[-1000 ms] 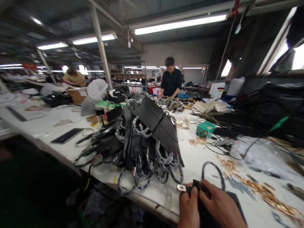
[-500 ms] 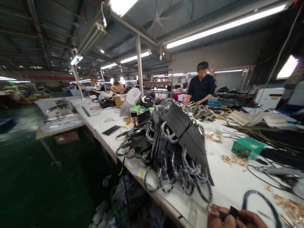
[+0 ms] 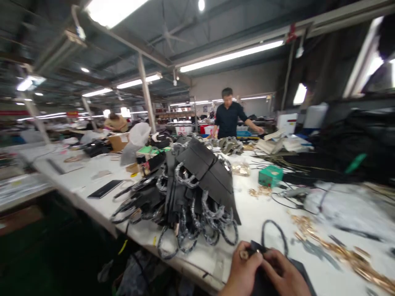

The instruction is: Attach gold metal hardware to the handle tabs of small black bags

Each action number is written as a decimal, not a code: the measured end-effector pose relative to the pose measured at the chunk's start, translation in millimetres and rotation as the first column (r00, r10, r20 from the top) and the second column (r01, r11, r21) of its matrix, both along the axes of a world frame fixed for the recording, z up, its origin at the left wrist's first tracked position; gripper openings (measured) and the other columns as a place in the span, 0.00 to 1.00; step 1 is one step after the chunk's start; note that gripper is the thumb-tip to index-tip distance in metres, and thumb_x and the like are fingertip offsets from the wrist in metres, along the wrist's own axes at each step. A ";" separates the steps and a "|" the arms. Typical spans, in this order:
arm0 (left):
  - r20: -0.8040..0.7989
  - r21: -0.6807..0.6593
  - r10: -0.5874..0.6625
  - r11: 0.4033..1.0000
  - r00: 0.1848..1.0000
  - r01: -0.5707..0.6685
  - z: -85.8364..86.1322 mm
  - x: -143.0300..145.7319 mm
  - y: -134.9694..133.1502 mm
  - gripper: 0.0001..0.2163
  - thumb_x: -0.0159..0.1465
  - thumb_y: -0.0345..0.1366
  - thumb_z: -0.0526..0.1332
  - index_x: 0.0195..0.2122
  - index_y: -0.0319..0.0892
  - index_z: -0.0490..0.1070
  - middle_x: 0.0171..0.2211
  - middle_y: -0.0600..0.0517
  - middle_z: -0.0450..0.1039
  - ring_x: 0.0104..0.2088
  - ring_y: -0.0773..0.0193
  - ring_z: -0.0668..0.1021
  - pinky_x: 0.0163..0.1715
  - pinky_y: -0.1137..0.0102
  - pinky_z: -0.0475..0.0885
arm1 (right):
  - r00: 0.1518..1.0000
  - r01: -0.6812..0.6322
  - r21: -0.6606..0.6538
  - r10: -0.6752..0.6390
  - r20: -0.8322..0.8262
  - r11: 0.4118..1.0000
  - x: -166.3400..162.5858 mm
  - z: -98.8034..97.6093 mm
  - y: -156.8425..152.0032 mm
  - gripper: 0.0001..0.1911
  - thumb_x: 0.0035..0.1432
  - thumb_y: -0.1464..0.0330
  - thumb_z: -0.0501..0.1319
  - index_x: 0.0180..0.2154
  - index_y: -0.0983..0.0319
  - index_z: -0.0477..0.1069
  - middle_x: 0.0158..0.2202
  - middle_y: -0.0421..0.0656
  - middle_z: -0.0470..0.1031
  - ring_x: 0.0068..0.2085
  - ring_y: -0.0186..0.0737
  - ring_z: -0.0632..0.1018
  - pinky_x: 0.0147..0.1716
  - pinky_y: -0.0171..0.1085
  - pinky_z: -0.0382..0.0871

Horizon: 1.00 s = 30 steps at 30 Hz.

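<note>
Phone (image 3: 105, 188): dark, flat on the white counter (image 3: 77, 185), far left, well apart from the hands.
Bag pile (image 3: 191, 189): black panels heaped mid-counter, wrapped handles spilling toward the near edge.
Left hand (image 3: 243, 273): bottom edge of view, thumb and fingers pinched on a small gold fitting (image 3: 245, 255) at the end of the black strap piece (image 3: 257, 248); grip clenched on it.
Right hand (image 3: 285, 275): touching the left hand, fingers curled over the same black strap piece; grip grasping it.
Strap loop (image 3: 273, 232): black, arcs up from the held piece, lying on the counter just beyond the hands.
Green box (image 3: 270, 175): farther back.
Gold hardware (image 3: 339, 250): scattered along the right.
Co-worker (image 3: 228, 117): dark shirt, standing at the far end, arm out.
</note>
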<state>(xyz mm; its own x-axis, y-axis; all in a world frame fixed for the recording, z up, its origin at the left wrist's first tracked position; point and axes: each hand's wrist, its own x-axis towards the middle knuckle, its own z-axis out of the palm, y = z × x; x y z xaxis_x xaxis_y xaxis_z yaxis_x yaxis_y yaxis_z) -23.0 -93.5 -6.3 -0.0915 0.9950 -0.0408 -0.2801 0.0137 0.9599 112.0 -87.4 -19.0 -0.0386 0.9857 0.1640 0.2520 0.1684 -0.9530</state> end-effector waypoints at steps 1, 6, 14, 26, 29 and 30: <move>0.031 -0.008 -0.002 1.000 1.000 0.002 2.2 1.4 2.0 0.13 0.47 0.41 0.71 0.29 0.41 0.74 0.26 0.50 0.75 0.31 0.57 0.76 0.36 0.64 0.68 | 1.000 0.019 0.023 -0.019 0.006 1.000 0.7 1.5 -2.9 0.13 0.52 0.53 0.63 0.28 0.55 0.73 0.28 0.39 0.78 0.30 0.45 0.79 0.31 0.38 0.72; -0.066 -0.094 -0.150 0.985 0.986 0.144 12.1 5.3 16.0 0.14 0.50 0.42 0.72 0.33 0.38 0.77 0.32 0.46 0.80 0.35 0.55 0.79 0.39 0.64 0.70 | 0.994 0.101 0.161 -0.092 -0.057 0.982 5.9 8.8 -11.6 0.08 0.59 0.63 0.60 0.29 0.59 0.71 0.27 0.37 0.75 0.30 0.39 0.76 0.33 0.35 0.69; -0.119 -0.192 -0.210 0.964 0.970 0.185 16.9 12.8 30.1 0.16 0.50 0.42 0.72 0.35 0.37 0.77 0.32 0.47 0.81 0.34 0.56 0.80 0.40 0.62 0.73 | 0.856 0.299 0.431 -0.439 0.273 0.851 60.3 7.6 -8.1 0.10 0.57 0.66 0.64 0.42 0.57 0.75 0.43 0.46 0.77 0.46 0.47 0.75 0.47 0.44 0.68; -0.021 -0.258 -0.240 0.939 0.971 0.227 11.1 11.0 35.1 0.18 0.47 0.43 0.75 0.35 0.38 0.77 0.30 0.48 0.80 0.32 0.56 0.81 0.35 0.64 0.74 | 0.977 0.176 0.154 -0.192 0.094 0.972 96.1 17.4 1.1 0.21 0.62 0.53 0.58 0.26 0.59 0.76 0.29 0.40 0.76 0.36 0.41 0.76 0.42 0.39 0.67; 0.003 -0.255 -0.234 0.940 0.972 0.226 12.7 11.7 33.6 0.17 0.48 0.42 0.74 0.35 0.38 0.77 0.31 0.48 0.81 0.34 0.56 0.81 0.38 0.64 0.74 | 0.995 0.047 0.056 -0.042 -0.085 0.997 113.9 23.7 0.2 0.33 0.66 0.48 0.47 0.19 0.61 0.72 0.28 0.42 0.77 0.38 0.42 0.77 0.41 0.38 0.68; 0.007 -0.251 -0.236 0.940 0.972 0.230 12.7 11.6 33.3 0.17 0.49 0.42 0.74 0.36 0.38 0.77 0.33 0.47 0.81 0.34 0.56 0.81 0.40 0.64 0.74 | 0.991 0.018 0.023 -0.014 -0.130 1.000 119.8 24.9 -0.2 0.36 0.66 0.48 0.45 0.18 0.61 0.73 0.29 0.43 0.78 0.40 0.43 0.78 0.41 0.38 0.69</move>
